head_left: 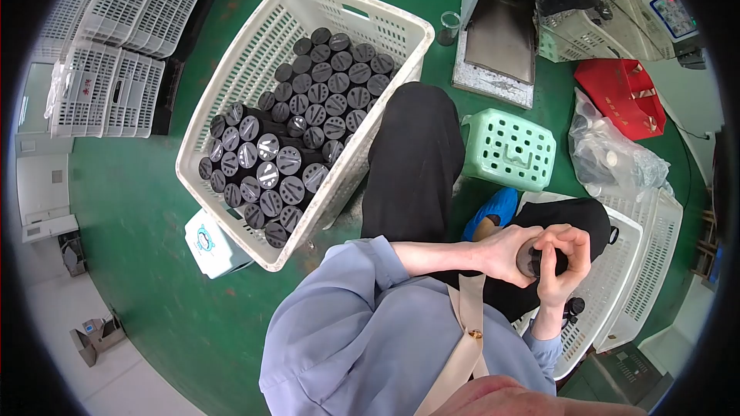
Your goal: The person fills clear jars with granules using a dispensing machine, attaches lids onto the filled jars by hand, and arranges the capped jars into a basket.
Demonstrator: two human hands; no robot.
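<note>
Both my hands are in front of my lap at the right, over my black trousers. My left hand is wrapped round the body of a small jar with a greyish side. Curled over its black lid, the fingers of my right hand grip from the other side; part of the jar is hidden by them. Just below the hands, a dark bottle lies in a white basket. To the left of my knee stands a big white basket packed with many black jars with flap-style shaker lids.
Beside my knee is a light green stool. Behind it are a metal platform and a glass cup. A red bag and a clear plastic bag lie at right. White crates and a small white stool are at left.
</note>
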